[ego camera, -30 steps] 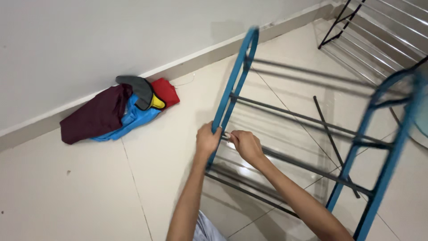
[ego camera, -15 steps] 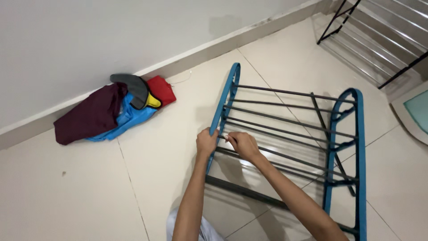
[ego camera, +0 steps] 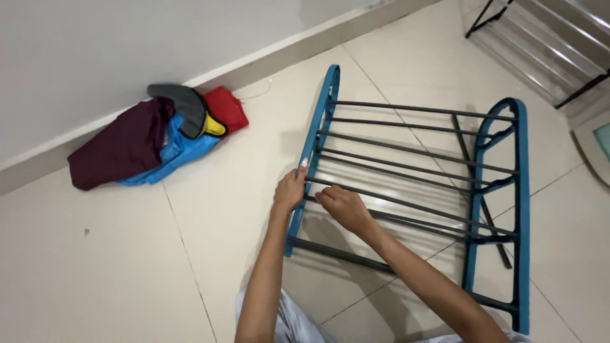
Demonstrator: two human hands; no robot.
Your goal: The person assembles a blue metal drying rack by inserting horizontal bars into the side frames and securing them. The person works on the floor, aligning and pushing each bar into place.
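A rack with two blue plastic side frames [ego camera: 312,149] and several dark metal rods [ego camera: 413,152] lies tilted on the tiled floor. My left hand [ego camera: 289,189] grips the left blue side frame about halfway along it. My right hand [ego camera: 343,206] is closed around the left end of one dark rod, right where it meets that frame. The right blue side frame [ego camera: 521,209] is untouched.
A pile of clothes [ego camera: 152,136] in maroon, blue, grey, yellow and red lies against the wall's skirting at the left. A black-framed metal rack [ego camera: 540,44] stands at the top right. Part of a pale object [ego camera: 597,146] shows at the right edge.
The blue rack has gone from standing steeply up toward me to lying lower and flatter on the floor. Both hands have stayed on the left frame and rod end.
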